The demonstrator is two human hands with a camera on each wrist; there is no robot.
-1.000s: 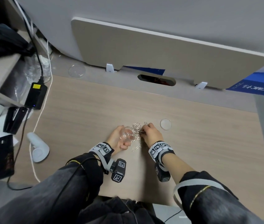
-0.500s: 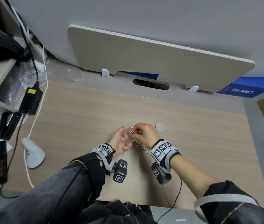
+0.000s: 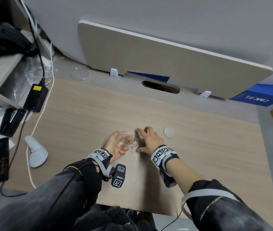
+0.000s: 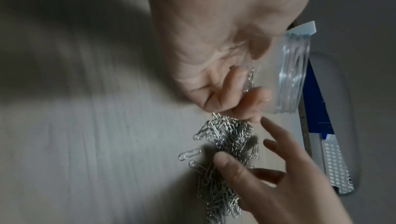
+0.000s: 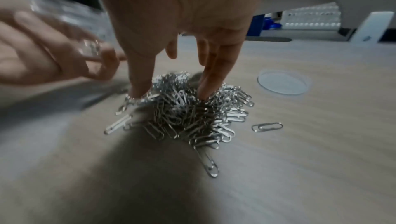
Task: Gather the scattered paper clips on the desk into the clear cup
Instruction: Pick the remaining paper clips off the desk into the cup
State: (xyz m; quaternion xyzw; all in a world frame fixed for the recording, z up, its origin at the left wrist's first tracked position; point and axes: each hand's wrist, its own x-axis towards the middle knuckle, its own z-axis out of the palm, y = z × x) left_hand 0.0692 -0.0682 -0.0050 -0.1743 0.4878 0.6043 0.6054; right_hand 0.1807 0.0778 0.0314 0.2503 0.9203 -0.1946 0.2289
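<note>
on desk (image 3: pixel 199 155) | silver paper clips (image 5: pixel 188 114) heaped | right hand (image 3: pixel 150 141) fingers (image 5: pixel 139 82) apart | left hand (image 3: pixel 115 145) fingers grip clear cup (image 3: pixel 124 138)

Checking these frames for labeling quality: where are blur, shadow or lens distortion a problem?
Head view: wide-angle bend at the edges, centre fairly sharp. Left wrist view: the clear cup is streaked with blur. Right wrist view: paper clips sharp, left hand smeared, dark shadow under the wrist.

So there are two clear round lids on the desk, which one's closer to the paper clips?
The clear lid just right of the right hand, beside the paper clip pile. The other lid lies far off at the desk's back left edge.
</note>
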